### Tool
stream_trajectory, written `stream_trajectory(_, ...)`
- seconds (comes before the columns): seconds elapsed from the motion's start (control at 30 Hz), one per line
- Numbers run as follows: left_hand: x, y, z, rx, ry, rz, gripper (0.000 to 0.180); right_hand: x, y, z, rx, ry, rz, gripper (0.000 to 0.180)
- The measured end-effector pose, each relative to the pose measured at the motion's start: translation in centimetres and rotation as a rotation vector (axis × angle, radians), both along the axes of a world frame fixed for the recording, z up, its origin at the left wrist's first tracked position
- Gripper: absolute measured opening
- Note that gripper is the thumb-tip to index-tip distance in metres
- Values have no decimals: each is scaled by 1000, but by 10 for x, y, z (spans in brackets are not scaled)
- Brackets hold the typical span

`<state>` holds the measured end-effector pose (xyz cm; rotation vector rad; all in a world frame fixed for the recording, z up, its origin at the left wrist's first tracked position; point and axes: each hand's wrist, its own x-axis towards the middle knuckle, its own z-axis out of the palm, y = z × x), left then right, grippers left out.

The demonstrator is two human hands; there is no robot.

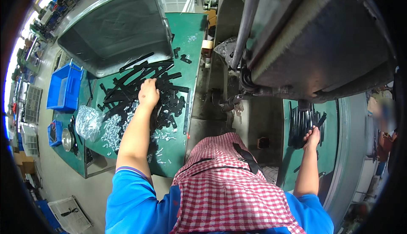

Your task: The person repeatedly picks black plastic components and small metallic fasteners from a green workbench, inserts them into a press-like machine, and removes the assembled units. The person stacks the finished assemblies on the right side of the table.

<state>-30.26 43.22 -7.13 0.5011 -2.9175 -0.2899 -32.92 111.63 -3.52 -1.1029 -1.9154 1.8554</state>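
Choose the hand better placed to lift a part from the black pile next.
Probably the left hand: it's at the black pile, while the right hand is at black strips on the other table.

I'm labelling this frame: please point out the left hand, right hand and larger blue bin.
Left hand (149,93), head view: back of the hand.
Right hand (312,137), head view: back of the hand.
Larger blue bin (74,90), head view: its right wall.

Nearby, left of the left hand (149,93), are two blue bins (73,85), one bag (88,123) and one bowl (66,140); beyond it, one tub (118,32).
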Motion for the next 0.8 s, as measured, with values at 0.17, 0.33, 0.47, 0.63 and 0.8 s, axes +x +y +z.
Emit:
stream_trajectory(0.17, -48, -31, -2, -100, -95, 213, 46, 53, -84, 49, -344, 60, 210, 27)
stream_trajectory(0.33, -79, -19, -18, 39, -325, -228, 33, 80, -156, 59, -481, 17, 297, 25)
stream_trajectory(0.47, -93, 13, -28, -135, -349, -123, 25, 83, -187, 85, -518, 27, 440, 24)
stream_trajectory(0.63, -76, -4, 12, -288, -84, -245, 17, 87, -209, 101, -498, 51, 566, 16)
stream_trajectory(0.8, -45, 31, 131, 336, 241, -193, 19, 81, -224, 106, -616, -24, 692, 18)
